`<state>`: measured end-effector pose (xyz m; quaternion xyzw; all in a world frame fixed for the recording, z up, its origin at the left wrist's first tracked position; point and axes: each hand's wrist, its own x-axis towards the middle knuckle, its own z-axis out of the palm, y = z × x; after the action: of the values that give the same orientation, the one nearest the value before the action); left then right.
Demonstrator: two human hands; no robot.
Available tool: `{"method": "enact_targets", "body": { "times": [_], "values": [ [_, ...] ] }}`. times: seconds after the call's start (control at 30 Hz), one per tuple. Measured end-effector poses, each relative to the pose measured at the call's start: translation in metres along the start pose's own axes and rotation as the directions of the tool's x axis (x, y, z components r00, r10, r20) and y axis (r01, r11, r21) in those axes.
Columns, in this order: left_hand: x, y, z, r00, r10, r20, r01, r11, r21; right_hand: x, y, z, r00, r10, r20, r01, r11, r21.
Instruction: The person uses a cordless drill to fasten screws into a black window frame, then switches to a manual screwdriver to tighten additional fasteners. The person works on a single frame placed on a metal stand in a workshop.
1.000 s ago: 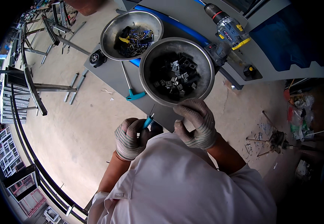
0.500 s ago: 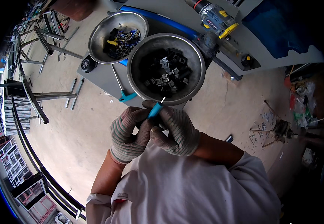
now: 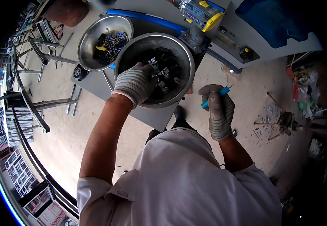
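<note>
Head view: left hand (image 3: 135,83) is down in the near steel bowl (image 3: 178,56), gloved fingers curled into the heap of small dark metal parts (image 3: 163,71) — looks like the picking step, one part being fished out; can't tell if anything is pinched yet. Right hand (image 3: 219,113) hangs off to the right of the bowl, clear of the desk (image 3: 95,84), fist closed round a blue-handled tool (image 3: 217,95), tip pointing up. Next move, my guess: lift one part clear without dragging its neighbours and bring it to the tool. Second bowl (image 3: 91,41) with mixed clips sits just beyond the left hand, rims nearly touching. Cordless drill (image 3: 199,13) lies past both bowls, not in the way.
</note>
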<state>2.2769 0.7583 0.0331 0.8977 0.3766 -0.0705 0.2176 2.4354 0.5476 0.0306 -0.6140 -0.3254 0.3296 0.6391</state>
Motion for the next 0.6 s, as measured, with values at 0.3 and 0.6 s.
{"method": "enact_targets", "body": {
  "times": [0.3,0.6],
  "values": [
    [0.017,0.000,0.015,0.995,-0.023,0.094,0.013,0.994,0.109,-0.001,0.007,-0.013,0.999,0.023,-0.024,-0.020,0.995,0.095],
    [0.021,-0.015,-0.001,0.999,0.013,-0.030,-0.014,0.999,-0.038,0.011,0.015,-0.027,0.998,-0.058,0.002,0.057,0.990,0.126]
  ]
}}
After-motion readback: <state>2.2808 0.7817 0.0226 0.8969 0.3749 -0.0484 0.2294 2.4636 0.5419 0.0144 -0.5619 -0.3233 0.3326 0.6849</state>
